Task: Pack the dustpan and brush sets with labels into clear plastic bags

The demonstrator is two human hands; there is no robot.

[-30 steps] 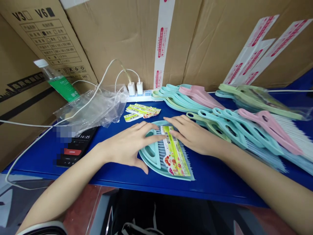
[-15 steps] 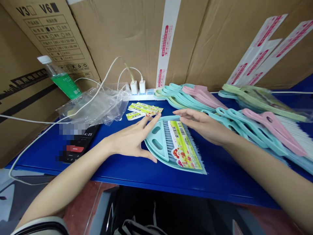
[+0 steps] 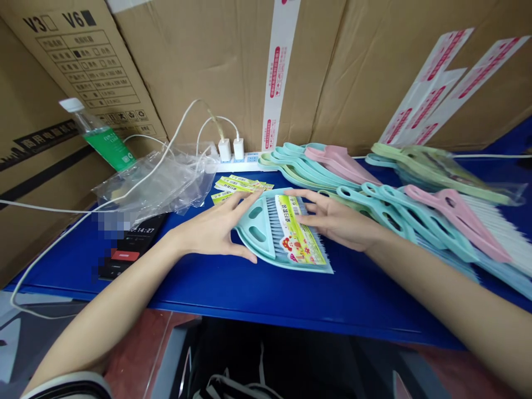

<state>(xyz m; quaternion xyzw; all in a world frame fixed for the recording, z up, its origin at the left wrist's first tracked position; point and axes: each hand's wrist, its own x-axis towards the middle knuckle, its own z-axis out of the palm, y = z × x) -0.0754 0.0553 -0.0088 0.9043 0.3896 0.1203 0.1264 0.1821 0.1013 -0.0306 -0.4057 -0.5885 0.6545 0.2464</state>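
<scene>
A light-blue dustpan (image 3: 246, 235) lies on the blue table with a bristled brush (image 3: 272, 221) in it. Across the bristles rests a yellow-green printed card (image 3: 297, 230). My left hand (image 3: 220, 224) is at the set's left side, thumb and fingers spread around its rounded edge. From the right, my right hand (image 3: 334, 219) reaches over the card's upper right part, its fingers stretched out and apart. Whether its fingertips press on the card is hard to tell. Behind my left hand lie several loose cards (image 3: 236, 183) of the same print.
Blue, green and pink dustpans (image 3: 341, 166) and brushes (image 3: 457, 221) are piled at the right. Clear plastic bags (image 3: 166, 180), a green-labelled bottle (image 3: 106, 144), a phone (image 3: 137, 238) and white cables are at the left. A power strip (image 3: 249, 162) stands before cardboard boxes (image 3: 233, 66).
The dustpan with its brush and card has shifted slightly left and away from me. My right hand has come in over the card; my left hand stays spread at the left edge.
</scene>
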